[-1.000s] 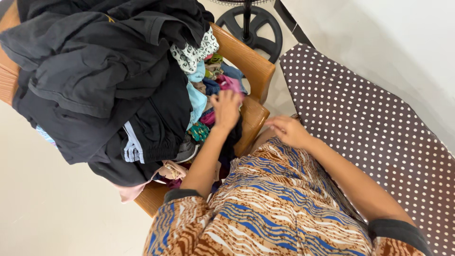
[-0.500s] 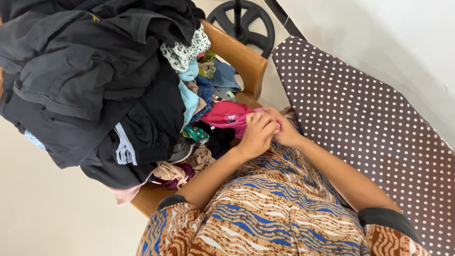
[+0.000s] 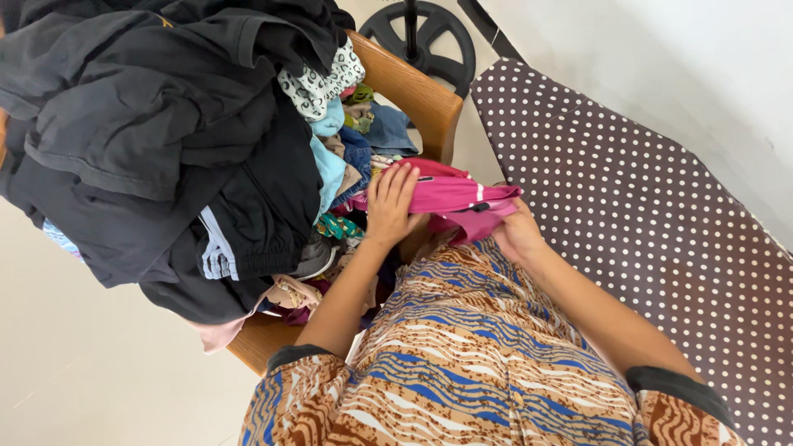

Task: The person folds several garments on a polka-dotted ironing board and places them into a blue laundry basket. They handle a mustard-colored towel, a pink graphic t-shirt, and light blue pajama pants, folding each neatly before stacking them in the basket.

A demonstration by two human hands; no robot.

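Observation:
A pink garment [image 3: 450, 198] with dark trim stretches between my two hands, just in front of the clothes pile. My left hand [image 3: 388, 205] lies flat on its left end with the fingers spread, beside the heap. My right hand [image 3: 517, 234] grips its right end from underneath, near the edge of the polka-dot board. A tall heap of clothes [image 3: 173, 140] sits on a wooden chair [image 3: 417, 92]; dark jackets lie on top and small coloured pieces show at its right side.
A brown ironing board [image 3: 628, 198] with white dots runs along the right. The black round base of a stand fan [image 3: 423, 33] sits on the floor behind the chair. A white wall is at the upper right, pale floor at the lower left.
My left hand reached into the pile, then both hands pulled the pink garment out. It is now spread wider between them, the left hand flat on it and the right moved right.

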